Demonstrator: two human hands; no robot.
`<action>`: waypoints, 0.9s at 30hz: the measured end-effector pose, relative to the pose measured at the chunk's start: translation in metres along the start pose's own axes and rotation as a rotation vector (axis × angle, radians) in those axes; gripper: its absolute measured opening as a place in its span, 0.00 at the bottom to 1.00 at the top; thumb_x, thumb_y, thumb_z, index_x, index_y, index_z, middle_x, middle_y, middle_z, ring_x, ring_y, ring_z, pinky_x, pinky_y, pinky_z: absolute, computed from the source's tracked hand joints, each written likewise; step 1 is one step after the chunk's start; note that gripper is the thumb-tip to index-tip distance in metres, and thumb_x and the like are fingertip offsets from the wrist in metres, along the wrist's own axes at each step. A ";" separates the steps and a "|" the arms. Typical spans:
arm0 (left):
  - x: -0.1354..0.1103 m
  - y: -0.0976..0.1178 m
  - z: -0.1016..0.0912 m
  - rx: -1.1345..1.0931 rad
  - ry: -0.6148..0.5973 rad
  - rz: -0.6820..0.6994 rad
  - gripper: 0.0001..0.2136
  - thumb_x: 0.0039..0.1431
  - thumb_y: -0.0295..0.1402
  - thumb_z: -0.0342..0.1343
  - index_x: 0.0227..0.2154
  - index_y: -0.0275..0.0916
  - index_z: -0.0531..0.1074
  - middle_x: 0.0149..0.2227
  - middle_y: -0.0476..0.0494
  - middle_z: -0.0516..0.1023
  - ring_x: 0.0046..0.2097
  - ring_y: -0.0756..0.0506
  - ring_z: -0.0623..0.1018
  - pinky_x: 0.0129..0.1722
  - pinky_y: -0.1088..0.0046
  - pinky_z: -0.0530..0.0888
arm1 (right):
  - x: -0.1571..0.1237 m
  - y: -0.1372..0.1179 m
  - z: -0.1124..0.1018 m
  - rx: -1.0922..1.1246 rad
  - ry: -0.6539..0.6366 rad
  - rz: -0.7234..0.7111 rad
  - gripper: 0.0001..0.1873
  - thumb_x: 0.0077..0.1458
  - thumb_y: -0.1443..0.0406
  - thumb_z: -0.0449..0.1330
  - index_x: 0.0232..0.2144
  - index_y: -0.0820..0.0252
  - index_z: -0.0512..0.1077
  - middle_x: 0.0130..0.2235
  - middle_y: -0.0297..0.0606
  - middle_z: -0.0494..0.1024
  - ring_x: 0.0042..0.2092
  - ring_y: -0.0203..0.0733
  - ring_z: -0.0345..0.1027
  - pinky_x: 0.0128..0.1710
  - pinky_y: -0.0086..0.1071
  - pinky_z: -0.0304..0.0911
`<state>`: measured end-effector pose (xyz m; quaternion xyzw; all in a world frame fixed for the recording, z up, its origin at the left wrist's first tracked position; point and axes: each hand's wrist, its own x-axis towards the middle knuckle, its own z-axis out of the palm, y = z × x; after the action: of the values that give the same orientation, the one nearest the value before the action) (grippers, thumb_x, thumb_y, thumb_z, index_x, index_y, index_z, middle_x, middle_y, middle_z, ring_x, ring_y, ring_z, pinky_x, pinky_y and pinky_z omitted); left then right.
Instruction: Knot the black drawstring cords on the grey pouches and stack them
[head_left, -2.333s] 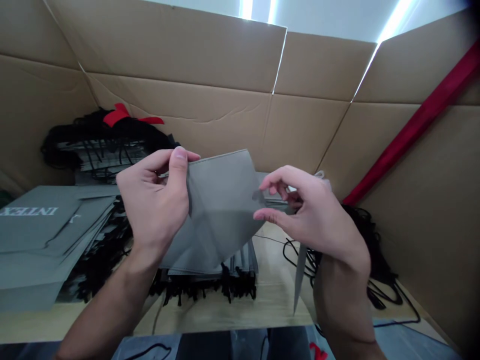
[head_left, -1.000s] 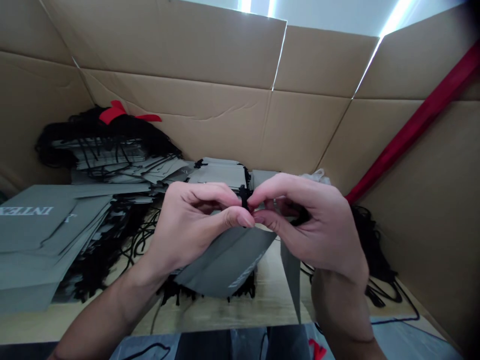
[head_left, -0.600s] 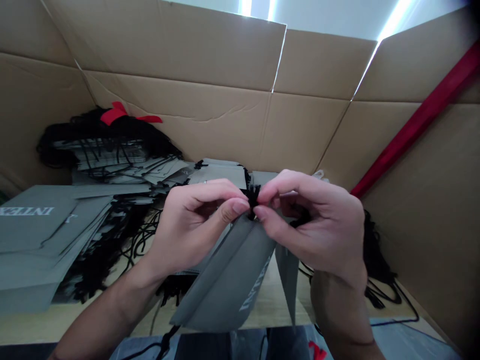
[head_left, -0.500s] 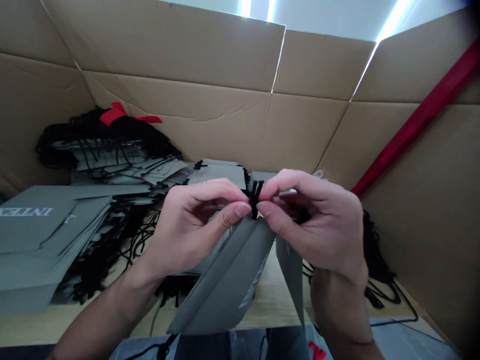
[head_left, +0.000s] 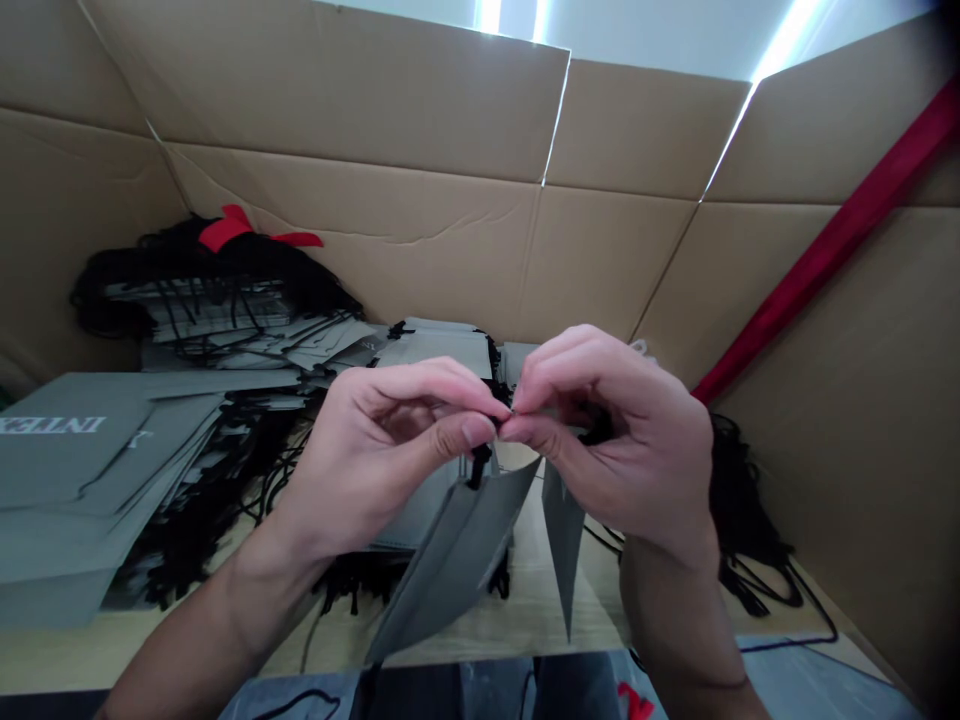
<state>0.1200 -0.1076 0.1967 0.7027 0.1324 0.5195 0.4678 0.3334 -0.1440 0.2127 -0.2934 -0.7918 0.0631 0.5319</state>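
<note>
A grey fabric bag hangs below my hands, its two sides apart and pointing down, with a second grey panel to the right. My left hand and my right hand meet at their fingertips. Both pinch a black cord at the bag's top edge. Most of the cord's end is hidden between my fingers, and I cannot tell whether it is knotted.
Folded grey bags printed INTEX lie at the left on a wooden table. Further stacks with black cords stand behind. Cardboard walls surround the table, with a red strip at the right.
My hands have moved from holding the bag's grey body to pinching its black cord together. The cord's tuft has gone down between my fingertips, and the bag now hangs lower and narrower.
</note>
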 end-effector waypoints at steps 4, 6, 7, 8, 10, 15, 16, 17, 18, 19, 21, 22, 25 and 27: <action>0.001 -0.006 -0.004 -0.003 0.097 0.049 0.05 0.63 0.31 0.74 0.38 0.50 0.90 0.38 0.45 0.82 0.39 0.48 0.79 0.36 0.76 0.78 | -0.001 0.001 -0.003 0.005 -0.096 0.058 0.15 0.60 0.61 0.78 0.43 0.56 0.78 0.42 0.35 0.81 0.39 0.38 0.73 0.40 0.33 0.70; 0.001 -0.006 -0.006 0.008 0.140 0.079 0.04 0.62 0.32 0.75 0.38 0.51 0.89 0.37 0.46 0.79 0.38 0.49 0.77 0.34 0.76 0.75 | 0.000 0.005 -0.005 -0.052 -0.254 0.045 0.23 0.56 0.60 0.80 0.49 0.59 0.78 0.48 0.38 0.83 0.46 0.42 0.74 0.48 0.36 0.71; 0.001 -0.004 -0.006 0.019 0.154 0.087 0.04 0.63 0.33 0.74 0.38 0.52 0.89 0.37 0.47 0.78 0.36 0.51 0.76 0.31 0.77 0.73 | 0.000 0.007 -0.006 -0.083 -0.349 0.021 0.23 0.57 0.60 0.80 0.50 0.60 0.78 0.49 0.40 0.83 0.48 0.44 0.74 0.51 0.37 0.70; 0.000 -0.002 -0.007 0.035 0.164 0.095 0.04 0.64 0.33 0.74 0.38 0.52 0.89 0.37 0.47 0.78 0.34 0.52 0.74 0.28 0.77 0.70 | 0.001 0.008 -0.008 -0.112 -0.434 -0.002 0.19 0.60 0.61 0.78 0.49 0.61 0.79 0.47 0.40 0.83 0.49 0.45 0.73 0.50 0.37 0.69; -0.001 0.004 -0.008 0.133 0.170 0.122 0.04 0.65 0.33 0.72 0.38 0.51 0.89 0.38 0.48 0.80 0.31 0.53 0.73 0.25 0.76 0.66 | 0.002 0.011 -0.009 -0.165 -0.503 -0.003 0.07 0.65 0.65 0.72 0.41 0.61 0.79 0.40 0.38 0.82 0.44 0.43 0.71 0.45 0.35 0.67; -0.008 0.016 -0.011 0.515 0.268 0.113 0.12 0.61 0.32 0.75 0.48 0.50 0.87 0.43 0.47 0.84 0.27 0.54 0.71 0.22 0.75 0.66 | 0.000 0.008 -0.003 -0.382 -0.303 0.112 0.09 0.62 0.69 0.67 0.29 0.61 0.73 0.30 0.33 0.72 0.34 0.36 0.64 0.34 0.31 0.56; -0.008 0.015 -0.010 0.515 0.263 0.077 0.18 0.60 0.33 0.76 0.52 0.50 0.85 0.44 0.47 0.84 0.24 0.56 0.68 0.20 0.76 0.65 | -0.001 0.007 0.000 -0.424 -0.274 0.112 0.10 0.62 0.69 0.66 0.28 0.60 0.71 0.29 0.33 0.71 0.33 0.36 0.63 0.33 0.31 0.55; -0.008 0.014 -0.009 0.490 0.242 0.034 0.22 0.59 0.34 0.76 0.56 0.50 0.83 0.45 0.47 0.85 0.22 0.57 0.67 0.19 0.77 0.66 | -0.002 0.005 0.003 -0.456 -0.256 0.106 0.10 0.62 0.70 0.65 0.28 0.60 0.70 0.28 0.32 0.70 0.33 0.37 0.62 0.33 0.32 0.53; -0.008 0.011 -0.007 0.450 0.214 -0.004 0.25 0.59 0.35 0.77 0.59 0.50 0.82 0.46 0.46 0.85 0.20 0.58 0.67 0.19 0.77 0.68 | -0.003 0.004 0.007 -0.479 -0.248 0.098 0.10 0.61 0.70 0.64 0.29 0.60 0.69 0.28 0.33 0.70 0.32 0.37 0.61 0.33 0.32 0.53; -0.007 0.008 -0.005 0.401 0.194 -0.028 0.25 0.59 0.36 0.77 0.59 0.48 0.81 0.47 0.45 0.86 0.20 0.57 0.70 0.20 0.78 0.71 | -0.004 0.002 0.011 -0.497 -0.242 0.090 0.09 0.61 0.70 0.64 0.29 0.60 0.68 0.29 0.33 0.70 0.32 0.37 0.61 0.33 0.33 0.52; -0.004 0.003 -0.001 0.331 0.186 -0.040 0.19 0.62 0.36 0.74 0.55 0.44 0.82 0.44 0.45 0.87 0.22 0.55 0.76 0.22 0.78 0.75 | -0.007 -0.002 0.016 -0.523 -0.234 0.079 0.09 0.61 0.71 0.63 0.30 0.59 0.68 0.29 0.32 0.71 0.31 0.36 0.60 0.33 0.34 0.52; -0.002 0.001 -0.001 0.323 0.199 -0.029 0.14 0.65 0.36 0.72 0.51 0.42 0.82 0.41 0.46 0.87 0.23 0.53 0.77 0.22 0.78 0.75 | -0.007 -0.004 0.016 -0.522 -0.233 0.075 0.08 0.62 0.71 0.62 0.30 0.59 0.68 0.29 0.32 0.71 0.31 0.35 0.60 0.33 0.33 0.52; 0.000 -0.001 -0.004 0.388 0.266 0.043 0.07 0.71 0.35 0.66 0.48 0.42 0.79 0.34 0.50 0.84 0.26 0.52 0.78 0.24 0.79 0.74 | -0.008 -0.010 -0.002 -0.398 -0.296 0.078 0.12 0.65 0.67 0.66 0.30 0.59 0.69 0.27 0.28 0.71 0.28 0.32 0.59 0.30 0.31 0.53; 0.001 0.001 -0.008 0.401 0.249 0.085 0.10 0.73 0.35 0.64 0.53 0.46 0.73 0.32 0.52 0.82 0.28 0.52 0.77 0.26 0.78 0.74 | -0.007 -0.012 -0.024 -0.198 -0.462 0.097 0.15 0.65 0.65 0.71 0.29 0.59 0.71 0.25 0.24 0.72 0.25 0.27 0.60 0.27 0.26 0.55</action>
<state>0.1126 -0.1037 0.1984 0.7170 0.2600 0.5845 0.2767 0.3516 -0.1629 0.2222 -0.3597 -0.8795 0.0761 0.3021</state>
